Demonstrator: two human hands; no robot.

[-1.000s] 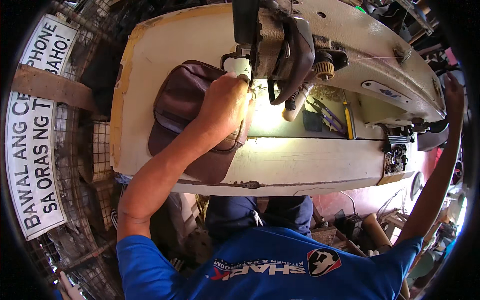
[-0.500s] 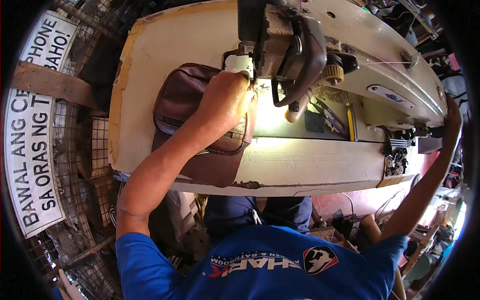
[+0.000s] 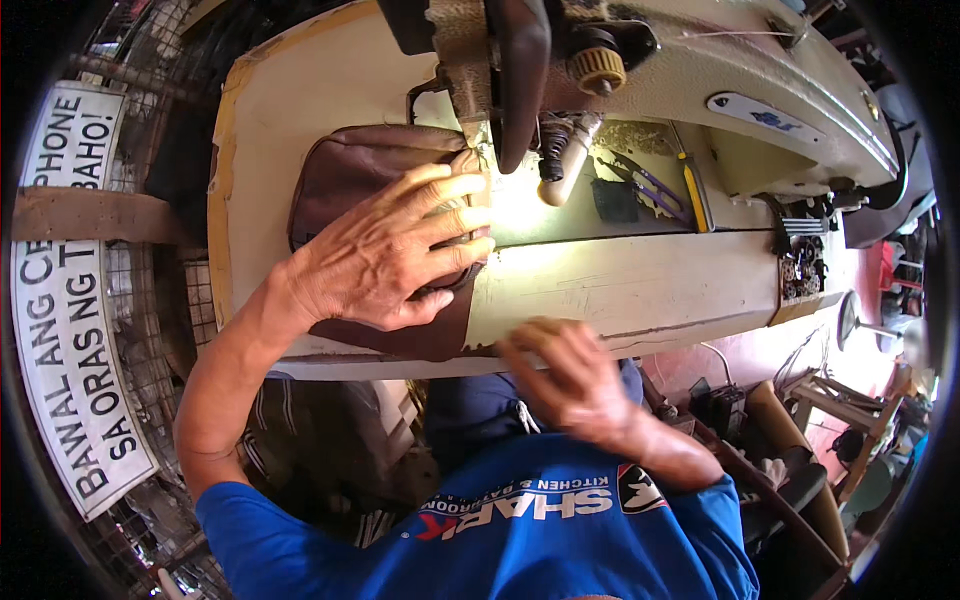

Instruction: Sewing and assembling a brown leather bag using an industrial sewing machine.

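Note:
A brown leather bag (image 3: 370, 170) lies on the sewing machine table, its right edge up by the needle area. My left hand (image 3: 390, 245) rests across the bag with fingers spread, fingertips along its right edge. My right hand (image 3: 575, 385) is over the table's front edge, blurred by motion, with its fingers bent. Nothing shows in it. Above the bag stands the sewing machine (image 3: 660, 75), whose lamp lights the bed beside the bag's edge. Part of the bag's front is hidden beneath my left hand.
On the machine bed lie purple-handled snips (image 3: 660, 195), a small dark cloth piece (image 3: 614, 200) and a yellow-and-black screwdriver (image 3: 693, 190). A tray of small metal parts (image 3: 803, 265) sits at the table's right end. Wire mesh with a white sign (image 3: 70, 330) stands on the left.
My left hand has gone from a closed grip beside the needle to lying spread on the bag. My right hand has left the machine's far right end and come to the table's front.

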